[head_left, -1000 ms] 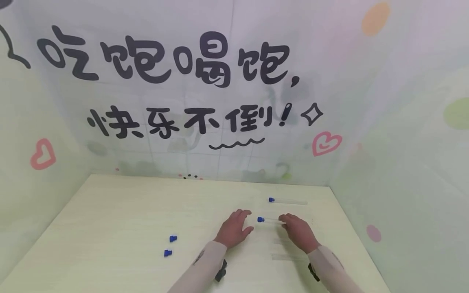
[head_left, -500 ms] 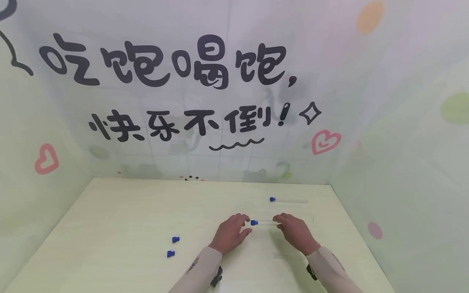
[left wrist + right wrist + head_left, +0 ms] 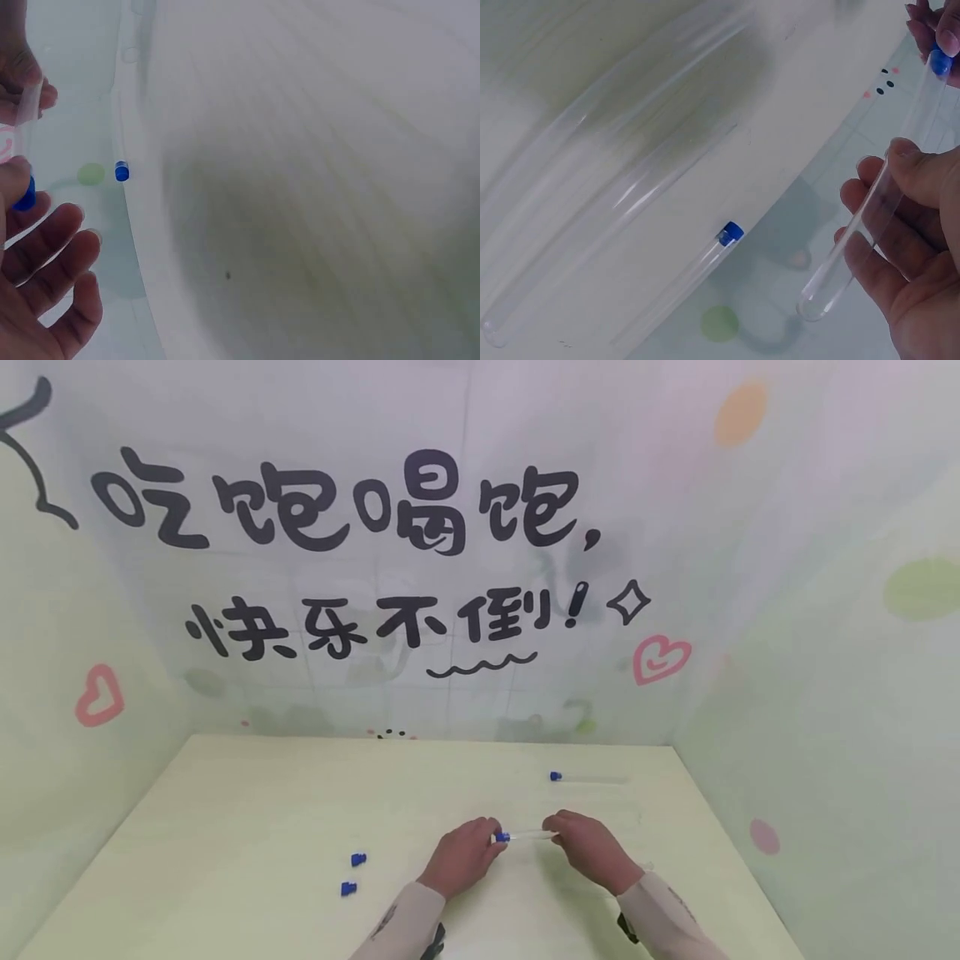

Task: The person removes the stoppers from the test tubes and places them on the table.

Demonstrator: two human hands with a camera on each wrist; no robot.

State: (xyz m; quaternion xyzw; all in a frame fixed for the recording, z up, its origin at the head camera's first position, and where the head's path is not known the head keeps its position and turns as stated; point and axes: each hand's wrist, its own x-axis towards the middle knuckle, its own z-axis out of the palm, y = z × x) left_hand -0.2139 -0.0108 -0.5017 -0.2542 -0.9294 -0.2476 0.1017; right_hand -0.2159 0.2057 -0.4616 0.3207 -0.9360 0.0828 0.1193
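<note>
A clear test tube (image 3: 831,281) with a blue stopper (image 3: 503,837) in its end is held between my two hands above the table. My left hand (image 3: 461,857) pinches the stopper between thumb and index finger, the other fingers spread loosely in the left wrist view. Around the tube's body my right hand (image 3: 595,852) has thumb and fingers gripped, with the rounded end sticking out past the palm in the right wrist view. Two loose blue stoppers, one farther back (image 3: 358,859) and one nearer (image 3: 348,888), lie left of my left hand.
A stoppered test tube (image 3: 596,779) lies toward the table's back right. Two more clear tubes, one (image 3: 630,191) beside another (image 3: 577,120), lie on the pale table (image 3: 247,810) by my right hand. Printed cloth walls (image 3: 405,693) enclose the back and sides.
Both hands have come nearer the body; the right has carried the tube leftward, bringing its stopper into the left hand's fingers, which have closed on it. The view has tipped slightly upward.
</note>
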